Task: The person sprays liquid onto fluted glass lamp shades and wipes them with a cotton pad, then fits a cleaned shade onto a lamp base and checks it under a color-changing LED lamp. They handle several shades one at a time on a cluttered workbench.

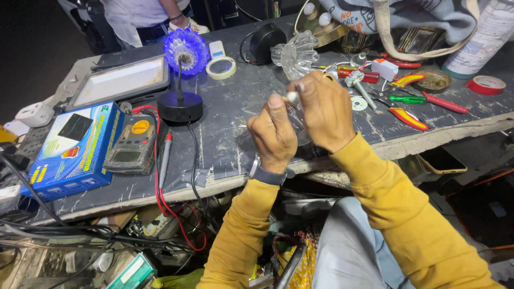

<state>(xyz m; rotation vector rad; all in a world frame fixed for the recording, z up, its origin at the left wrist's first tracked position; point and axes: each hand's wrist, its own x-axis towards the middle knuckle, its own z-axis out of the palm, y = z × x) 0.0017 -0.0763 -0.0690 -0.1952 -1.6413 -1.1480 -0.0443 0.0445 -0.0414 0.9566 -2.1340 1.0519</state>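
- the left hand (pixel 274 134) and right hand (pixel 321 109) are closed together around a small clear glass piece (pixel 295 115), held just above the tabletop (pixel 230 139); a small pale tip shows between the fingers.
- the glass looks fragile: a tight squeeze or a slip could crack it or drop it onto the hard tabletop.
- behind the hands stands a clear fluted shade (pixel 293 56), near enough to be knocked.
- far left lies a blue rectangular box (pixel 72 150) beside a multimeter (pixel 134 142); a white cylinder can (pixel 482 37) with a pale label stands far right.
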